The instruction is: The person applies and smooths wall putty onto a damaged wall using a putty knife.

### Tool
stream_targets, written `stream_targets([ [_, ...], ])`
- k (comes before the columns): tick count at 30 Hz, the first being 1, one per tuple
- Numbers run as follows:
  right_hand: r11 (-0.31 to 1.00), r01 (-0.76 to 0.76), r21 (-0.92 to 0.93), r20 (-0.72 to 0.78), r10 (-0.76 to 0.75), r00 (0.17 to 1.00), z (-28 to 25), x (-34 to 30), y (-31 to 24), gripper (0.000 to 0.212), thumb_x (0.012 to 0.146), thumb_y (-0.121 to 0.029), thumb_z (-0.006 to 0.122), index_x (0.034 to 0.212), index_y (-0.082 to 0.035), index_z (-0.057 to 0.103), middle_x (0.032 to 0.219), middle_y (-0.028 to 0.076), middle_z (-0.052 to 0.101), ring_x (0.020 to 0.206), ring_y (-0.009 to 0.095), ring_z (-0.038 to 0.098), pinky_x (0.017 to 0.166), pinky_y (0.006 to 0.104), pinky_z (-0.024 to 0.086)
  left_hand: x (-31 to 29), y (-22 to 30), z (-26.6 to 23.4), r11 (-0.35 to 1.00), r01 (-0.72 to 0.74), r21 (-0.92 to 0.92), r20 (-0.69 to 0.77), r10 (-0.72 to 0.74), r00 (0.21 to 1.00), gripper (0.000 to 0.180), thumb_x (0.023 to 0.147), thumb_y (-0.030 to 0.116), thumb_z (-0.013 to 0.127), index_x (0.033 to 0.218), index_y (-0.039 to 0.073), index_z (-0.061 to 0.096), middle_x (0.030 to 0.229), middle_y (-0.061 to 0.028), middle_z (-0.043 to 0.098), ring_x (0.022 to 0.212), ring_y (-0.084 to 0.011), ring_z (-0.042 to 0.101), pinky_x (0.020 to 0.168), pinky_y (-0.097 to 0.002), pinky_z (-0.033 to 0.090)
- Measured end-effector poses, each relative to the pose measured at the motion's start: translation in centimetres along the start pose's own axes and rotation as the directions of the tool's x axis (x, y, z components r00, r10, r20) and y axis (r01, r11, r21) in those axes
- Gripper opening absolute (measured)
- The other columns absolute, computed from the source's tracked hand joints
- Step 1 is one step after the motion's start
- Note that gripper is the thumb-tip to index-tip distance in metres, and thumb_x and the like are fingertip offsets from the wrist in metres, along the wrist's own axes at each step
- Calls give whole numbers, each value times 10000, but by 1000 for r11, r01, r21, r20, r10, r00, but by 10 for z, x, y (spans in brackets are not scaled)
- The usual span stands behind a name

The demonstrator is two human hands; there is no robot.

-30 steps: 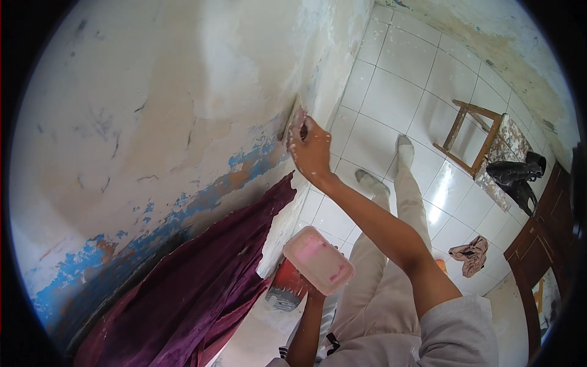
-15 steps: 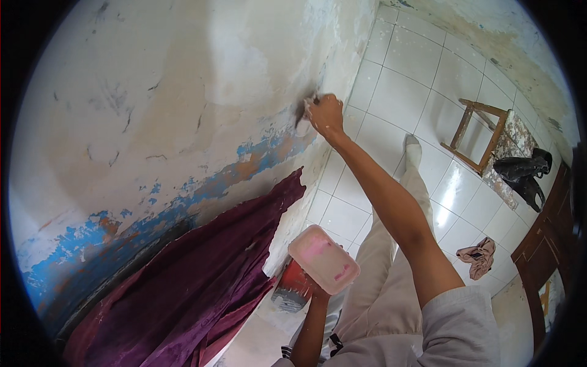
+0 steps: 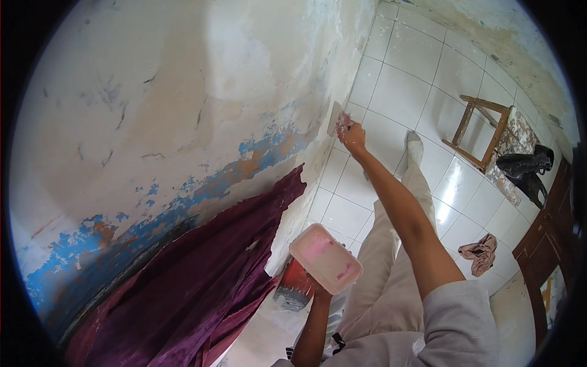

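- One patched wall, cream plaster with a ragged blue and orange paint band across its lower part, fills the left and centre of the view; every place below is given relative to it.
- One right hand is stretched out to the wall's lower edge, fingers clenched around the handle of one putty knife, whose pale blade lies flat against the plaster just above the floor line.
- One left hand is held away from the wall, near the person's body, gripping from beneath one shallow rectangular tray (white, smeared with pink filler); only a little of the fingers shows under it.
- One dark purple cloth is draped along the foot of the wall, below the blue band.
- One red bucket stands beside the cloth, partly hidden behind the tray.
- The white tiled floor runs away from the wall's base.
- One wooden stool stands well apart from the wall.
- One crumpled pinkish rag lies on the tiles, also well apart from the wall.
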State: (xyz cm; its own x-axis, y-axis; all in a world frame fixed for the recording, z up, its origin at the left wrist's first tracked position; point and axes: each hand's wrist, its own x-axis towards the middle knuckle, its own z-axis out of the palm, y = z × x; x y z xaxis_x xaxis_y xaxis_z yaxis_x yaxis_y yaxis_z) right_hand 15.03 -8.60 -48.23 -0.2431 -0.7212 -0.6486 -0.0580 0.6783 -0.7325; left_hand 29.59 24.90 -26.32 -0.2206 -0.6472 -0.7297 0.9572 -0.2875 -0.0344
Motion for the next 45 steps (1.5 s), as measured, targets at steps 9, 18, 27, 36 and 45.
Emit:
stream_targets([
  [9, 907, 399, 132, -203, -369, 907, 26, -142, -140, 115, 889, -80, 565, 928, 26, 551, 892, 253, 609, 836, 461, 589, 723, 509, 455, -15, 1, -7, 997, -38, 71, -34, 41, 999, 1000, 758, 655, 695, 1493, 96, 310, 1473, -205, 404, 1345, -425, 410, 1096, -637, 340],
  [18, 924, 290, 249, -155, -257, 954, -41, -155, -110, 306, 1055, -205, 461, 1150, 29, 633, 851, 102, 695, 750, 143, 680, 672, 274, 539, -5, 4, 22, 960, -53, 276, -9, 58, 998, 1033, 740, 727, 655, 1486, 96, 318, 1465, -205, 412, 1340, -417, 418, 1087, -630, 360],
  [27, 913, 402, -75, -14, -404, 915, -11, -97, -161, 265, 770, -123, 669, 992, 17, 636, 872, 187, 659, 850, 376, 629, 817, 464, 478, -10, 20, -8, 947, -127, 295, -129, 171, 977, 1018, 757, 746, 625, 1490, 111, 317, 1467, -173, 416, 1342, -392, 425, 1098, -610, 364],
  [36, 676, 714, 181, -185, -690, 700, -84, -235, -240, 203, 889, -95, 603, 1049, 6, 674, 761, 177, 617, 633, 265, 610, 592, 375, 461, -15, 16, 79, 924, -84, 374, -17, 97, 995, 835, 867, 745, 472, 1468, 173, 382, 1435, -86, 477, 1307, -333, 483, 1077, -589, 396],
  [45, 968, -101, 230, 66, 88, 994, -37, -82, -78, 241, 932, -203, 565, 1010, -25, 707, 739, 91, 712, 659, 172, 688, 622, 342, 539, -12, 28, 93, 960, -98, 263, 34, 92, 995, 850, 852, 725, 516, 1460, 143, 391, 1412, -116, 498, 1284, -362, 496, 1070, -595, 396],
])
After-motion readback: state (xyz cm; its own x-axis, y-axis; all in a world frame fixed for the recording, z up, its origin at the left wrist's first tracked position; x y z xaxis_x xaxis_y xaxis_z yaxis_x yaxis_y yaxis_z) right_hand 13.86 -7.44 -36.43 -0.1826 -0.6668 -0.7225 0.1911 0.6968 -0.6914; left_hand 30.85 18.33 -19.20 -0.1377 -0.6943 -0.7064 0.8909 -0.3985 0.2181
